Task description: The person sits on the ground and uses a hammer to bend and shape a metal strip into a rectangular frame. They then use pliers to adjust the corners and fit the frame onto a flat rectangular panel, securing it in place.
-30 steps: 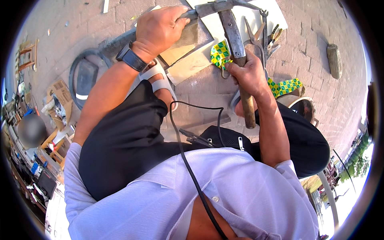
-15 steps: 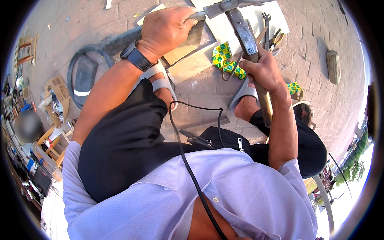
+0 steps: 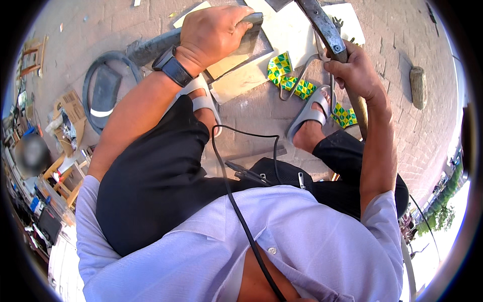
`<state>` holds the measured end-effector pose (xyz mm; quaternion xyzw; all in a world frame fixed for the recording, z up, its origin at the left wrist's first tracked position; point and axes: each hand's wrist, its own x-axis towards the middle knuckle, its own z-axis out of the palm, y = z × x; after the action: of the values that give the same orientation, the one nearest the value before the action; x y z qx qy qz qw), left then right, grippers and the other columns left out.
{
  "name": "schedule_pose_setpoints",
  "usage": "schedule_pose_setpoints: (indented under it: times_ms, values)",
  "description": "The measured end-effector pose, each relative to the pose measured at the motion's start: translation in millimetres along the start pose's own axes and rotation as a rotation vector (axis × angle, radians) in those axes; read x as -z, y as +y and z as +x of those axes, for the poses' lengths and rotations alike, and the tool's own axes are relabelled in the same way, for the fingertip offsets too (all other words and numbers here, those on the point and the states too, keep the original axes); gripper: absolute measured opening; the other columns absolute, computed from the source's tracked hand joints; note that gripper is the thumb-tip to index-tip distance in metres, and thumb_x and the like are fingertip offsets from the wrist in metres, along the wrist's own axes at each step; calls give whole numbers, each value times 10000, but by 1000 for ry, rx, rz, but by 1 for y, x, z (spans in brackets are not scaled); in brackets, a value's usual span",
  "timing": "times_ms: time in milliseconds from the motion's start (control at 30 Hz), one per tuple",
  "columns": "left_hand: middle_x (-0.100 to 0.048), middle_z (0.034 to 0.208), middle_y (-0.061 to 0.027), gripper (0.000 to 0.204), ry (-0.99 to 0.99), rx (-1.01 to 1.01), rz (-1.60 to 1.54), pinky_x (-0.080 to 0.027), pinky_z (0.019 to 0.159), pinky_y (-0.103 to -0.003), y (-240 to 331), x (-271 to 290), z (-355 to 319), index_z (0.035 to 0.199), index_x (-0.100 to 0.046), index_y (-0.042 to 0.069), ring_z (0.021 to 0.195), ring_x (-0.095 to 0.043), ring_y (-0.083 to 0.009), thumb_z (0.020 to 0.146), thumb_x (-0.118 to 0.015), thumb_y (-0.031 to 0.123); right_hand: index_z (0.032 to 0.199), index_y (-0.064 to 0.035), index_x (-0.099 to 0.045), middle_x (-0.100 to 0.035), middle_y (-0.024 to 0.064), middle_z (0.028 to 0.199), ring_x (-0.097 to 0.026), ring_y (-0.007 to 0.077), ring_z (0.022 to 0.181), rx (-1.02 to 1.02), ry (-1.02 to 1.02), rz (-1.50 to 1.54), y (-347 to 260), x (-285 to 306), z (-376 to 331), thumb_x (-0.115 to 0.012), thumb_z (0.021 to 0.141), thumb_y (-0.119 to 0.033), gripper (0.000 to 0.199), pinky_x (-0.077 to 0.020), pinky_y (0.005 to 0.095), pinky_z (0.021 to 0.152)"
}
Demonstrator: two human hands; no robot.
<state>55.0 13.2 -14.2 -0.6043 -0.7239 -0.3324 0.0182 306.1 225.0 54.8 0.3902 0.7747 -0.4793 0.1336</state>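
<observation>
- Nearest to us, the lilac shirt leans in, the black cable trailing down it, and the black trousers are spread wide in a squat.
- And there goes the right hand, out to the right! Fingers curled round the wooden handle of the hammer-like tool, no slack that I can see.
- Its metal head was in full view a moment ago; now the upper edge cuts it off, so I cannot tell whether it touches anything.
- The left hand barely budges: fingers folded over the long dark grey piece, thumb near the end.
- What that means, as I judge it: the work is held steady while the tool is carried away from it.
- That swing also uncovers the right sandal, with the green-and-yellow strip and bent metal rod just beside it.
- Beyond the left hand, pale boards lie on the paving; well apart, out right, a rough block.
</observation>
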Motion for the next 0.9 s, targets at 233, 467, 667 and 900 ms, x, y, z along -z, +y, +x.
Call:
schedule_pose_setpoints:
  times_ms: [233, 467, 667, 900]
  values:
    - [-729, 872, -99, 277, -32, 35, -9, -543, 630, -393, 4, 2, -3, 1147, -750, 169, 766, -698, -323, 885, -769, 256, 1048, 5, -646, -570, 9, 691, -547, 104, 560, 0, -106, -11, -7, 8, 3, -758, 849, -130, 265, -447, 291, 523]
    - [-730, 888, -129, 280, -99, 113, -10, -547, 662, -415, 6, 6, 5, 1136, -755, 152, 789, -699, -350, 889, -760, 283, 981, 5, -635, -578, 25, 690, -542, 114, 515, -162, -49, 386, 55, -46, 17, -730, 875, -97, 175, -466, 276, 467]
    - [-728, 882, -137, 301, -152, 126, -14, -543, 679, -408, 3, 8, 12, 1156, -753, 150, 805, -700, -361, 890, -760, 292, 917, 7, -679, -621, 56, 743, -599, 153, 572, -490, 8, 937, 128, -130, 27, -747, 863, -97, 135, -511, 300, 484]
    - [-736, 916, -146, 315, -188, 131, -77, -549, 715, -401, 1, 10, 16, 1181, -740, 140, 865, -713, -355, 904, -746, 291, 1001, 57, -681, -709, 131, 861, -681, 234, 679, -369, 53, 324, 165, -170, 25, -742, 843, -179, 290, -559, 386, 643]
